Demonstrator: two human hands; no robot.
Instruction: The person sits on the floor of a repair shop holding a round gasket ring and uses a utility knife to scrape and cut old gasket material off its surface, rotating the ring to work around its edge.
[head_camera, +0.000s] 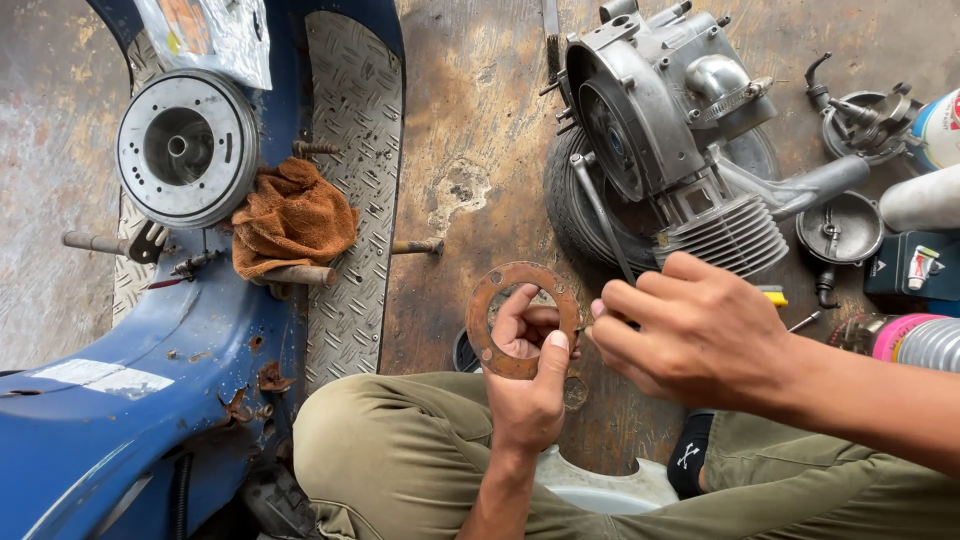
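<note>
My left hand (528, 385) holds a rusty ring gasket (524, 319) upright over the floor (470, 130), thumb pressed on its near right rim and fingers curled through the central hole. My right hand (690, 335) comes in from the right, its fingertips (603, 322) pinched narrow at the gasket's right edge; whether they grip anything small there I cannot tell. The gasket sits in the middle of the scene, just above my knees (400, 450) in olive trousers.

Far right of the hands: a grey engine (665, 120) with a finned cylinder (730, 235), lying against a black tyre (575, 215). A thin rod (600, 215) runs down from the engine towards my right hand. Further right lie round metal covers (840, 228), a dark box (915, 265) and a pink-rimmed hose (915, 340).

Left: a blue scooter body (130, 400) with chequer-plate footboards (350, 150). On it rest a round flywheel (187, 148), an orange rag (293, 215) and a plastic bag (215, 35). A bolt (418, 246) lies on the floor between the footboard and the gasket. Nothing lies between my hands and the gasket; a small washer (575, 392) sits on the floor just below it.
</note>
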